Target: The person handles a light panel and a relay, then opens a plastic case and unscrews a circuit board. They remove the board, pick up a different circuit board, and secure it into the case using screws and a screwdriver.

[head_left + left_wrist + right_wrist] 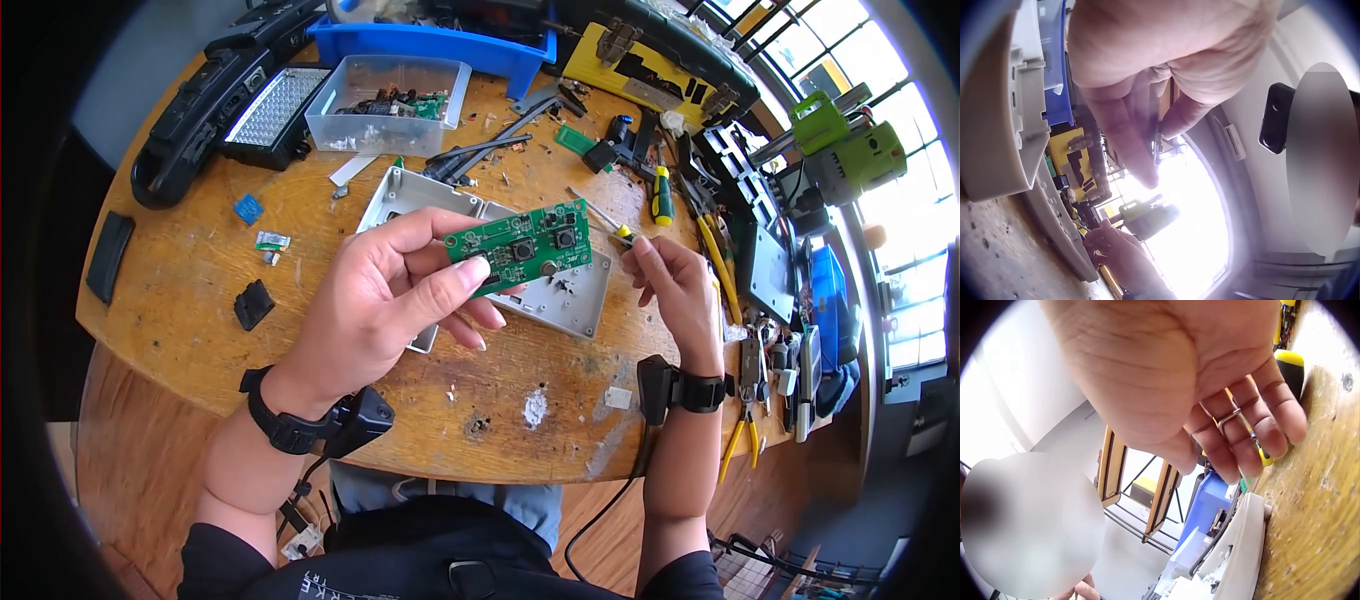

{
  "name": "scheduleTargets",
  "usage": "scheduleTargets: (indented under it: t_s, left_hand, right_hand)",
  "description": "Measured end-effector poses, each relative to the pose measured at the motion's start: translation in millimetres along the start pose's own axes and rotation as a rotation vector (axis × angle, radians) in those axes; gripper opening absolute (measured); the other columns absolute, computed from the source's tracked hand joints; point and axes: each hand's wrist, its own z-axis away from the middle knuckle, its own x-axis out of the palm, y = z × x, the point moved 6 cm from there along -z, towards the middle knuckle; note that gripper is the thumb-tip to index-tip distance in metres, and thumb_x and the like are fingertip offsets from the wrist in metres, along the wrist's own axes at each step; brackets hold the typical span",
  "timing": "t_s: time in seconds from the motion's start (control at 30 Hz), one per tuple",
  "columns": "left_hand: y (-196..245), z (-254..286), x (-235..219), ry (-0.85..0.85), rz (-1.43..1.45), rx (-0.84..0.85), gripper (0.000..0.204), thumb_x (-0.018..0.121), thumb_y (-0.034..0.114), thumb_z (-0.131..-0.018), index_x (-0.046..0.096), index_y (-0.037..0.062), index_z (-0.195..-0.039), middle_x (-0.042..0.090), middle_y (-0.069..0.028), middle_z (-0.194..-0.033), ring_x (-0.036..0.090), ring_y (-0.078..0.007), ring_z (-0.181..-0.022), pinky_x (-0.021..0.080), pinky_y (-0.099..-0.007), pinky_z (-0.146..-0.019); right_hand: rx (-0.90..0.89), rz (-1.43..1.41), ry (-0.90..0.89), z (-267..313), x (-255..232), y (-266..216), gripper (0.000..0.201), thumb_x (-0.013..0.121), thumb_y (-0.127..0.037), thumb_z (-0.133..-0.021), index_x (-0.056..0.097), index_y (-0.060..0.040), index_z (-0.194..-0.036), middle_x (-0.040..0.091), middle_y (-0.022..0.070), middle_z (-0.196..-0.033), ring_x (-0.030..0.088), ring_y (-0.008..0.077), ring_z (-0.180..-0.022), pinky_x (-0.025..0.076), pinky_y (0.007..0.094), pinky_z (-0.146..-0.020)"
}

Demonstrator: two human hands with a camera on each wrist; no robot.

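Note:
My left hand (365, 285) pinches a green circuit board (545, 222) between thumb and fingers, above the table. The board carries black push buttons and small components. In the left wrist view it shows edge-on. Beneath it lies a grey plastic housing (580, 312) in two shell halves, with small dark bits inside one half. My right hand (680, 290) hovers to the right of the housing, its fingers (1244, 450) loosely bent and a ring on one. Just past the fingertips is a screwdriver (624, 231), its shaft pointing to the upper left and its handle mostly hidden by the hand.
A clear bin (335, 130) of parts and a blue tray (430, 50) stand at the back. Another screwdriver (661, 195), pliers (742, 440) and a green-grey power tool (850, 150) are on the right. A black plastic piece (254, 304) lies on the left. The table's front edge is near my body.

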Motion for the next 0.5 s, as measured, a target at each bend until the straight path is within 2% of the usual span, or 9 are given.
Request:
scheduleTargets:
  t_s: [0.03,0.07,0.13,0.2,0.27,0.37,0.43,0.47,0.5]
  left_hand:
    - [0,0,0,0.001,-0.003,0.001,0.031,0.058,0.011,-0.095,0.054,-0.0053,-0.121,0.068,-0.0149,-0.097,0.069,-0.0166,-0.080,0.058,-0.0274,-0.066]
    - [-1,0,-1,0.007,-0.021,0.005,0.032,0.059,0.010,-0.094,0.055,-0.0054,-0.121,0.068,-0.0141,-0.097,0.068,-0.0162,-0.080,0.058,-0.0271,-0.067]
    - [-2,-1,-2,0.014,-0.040,0.007,0.032,0.060,0.009,-0.093,0.056,-0.0055,-0.122,0.068,-0.0134,-0.097,0.068,-0.0159,-0.081,0.058,-0.0269,-0.067]
    - [-4,-1,-5,0.008,-0.115,-0.014,0.028,0.059,0.001,-0.091,0.062,-0.0002,-0.119,0.068,-0.0148,-0.103,0.069,-0.0194,-0.084,0.059,-0.0288,-0.070]
    - [-3,-1,-2,-0.003,-0.155,0.001,0.026,0.060,-0.001,-0.090,0.065,0.0003,-0.116,0.068,-0.0142,-0.106,0.069,-0.0186,-0.088,0.059,-0.0280,-0.072]
    - [-2,0,3,-0.041,-0.225,0.018,0.026,0.062,-0.005,-0.086,0.068,0.0012,-0.111,0.068,-0.0132,-0.111,0.067,-0.0176,-0.095,0.057,-0.0266,-0.078]
    - [-5,0,5,-0.080,-0.271,-0.009,0.029,0.066,-0.010,-0.080,0.071,0.0016,-0.106,0.068,-0.0138,-0.111,0.064,-0.0173,-0.103,0.053,-0.0264,-0.087]
    - [-6,0,4,-0.080,-0.270,-0.011,0.029,0.066,-0.010,-0.080,0.071,0.0016,-0.106,0.068,-0.0138,-0.111,0.064,-0.0173,-0.103,0.053,-0.0264,-0.087]
    - [-6,0,5,-0.111,-0.306,0.005,0.028,0.066,-0.011,-0.079,0.072,0.0018,-0.103,0.068,-0.0140,-0.112,0.064,-0.0179,-0.103,0.052,-0.0273,-0.088]
  right_hand:
    - [0.039,0.146,-0.010,0,-3,1,0.036,0.063,-0.032,-0.093,0.066,0.0017,-0.081,0.062,0.0029,-0.075,0.055,0.0075,-0.063,0.042,0.0241,-0.051]
    - [0.036,0.145,-0.009,-1,-3,1,0.036,0.063,-0.032,-0.093,0.066,0.0017,-0.081,0.062,0.0029,-0.075,0.055,0.0075,-0.063,0.042,0.0241,-0.051]
    - [-0.411,0.409,0.178,3,-7,-22,0.036,0.066,-0.030,-0.091,0.065,0.0038,-0.080,0.065,0.0055,-0.084,0.056,0.0072,-0.067,0.042,0.0251,-0.052]
    - [-0.361,0.362,0.222,4,-10,-24,0.034,0.067,-0.029,-0.091,0.065,0.0040,-0.082,0.065,0.0056,-0.089,0.056,0.0073,-0.068,0.043,0.0241,-0.054]
    - [-0.310,0.314,0.266,7,-12,-30,0.033,0.067,-0.028,-0.090,0.065,0.0043,-0.084,0.066,0.0057,-0.093,0.057,0.0074,-0.070,0.044,0.0231,-0.055]
    - [-0.218,-0.237,-0.045,16,7,-38,0.032,0.069,-0.028,-0.089,0.066,0.0027,-0.099,0.067,0.0053,-0.096,0.059,0.0077,-0.074,0.047,0.0192,-0.058]
    - [-0.190,-0.304,-0.318,23,26,-39,0.042,0.073,-0.033,-0.084,0.066,0.0007,-0.109,0.068,0.0052,-0.094,0.060,0.0067,-0.073,0.046,0.0200,-0.058]
    - [-0.184,-0.331,-0.425,27,37,-40,0.047,0.076,-0.035,-0.082,0.065,-0.0001,-0.112,0.069,0.0048,-0.092,0.060,0.0067,-0.071,0.046,0.0206,-0.057]
    - [-0.190,-0.239,-0.483,31,43,-41,0.052,0.078,-0.036,-0.078,0.065,-0.0005,-0.114,0.069,0.0047,-0.090,0.060,0.0068,-0.069,0.046,0.0213,-0.057]
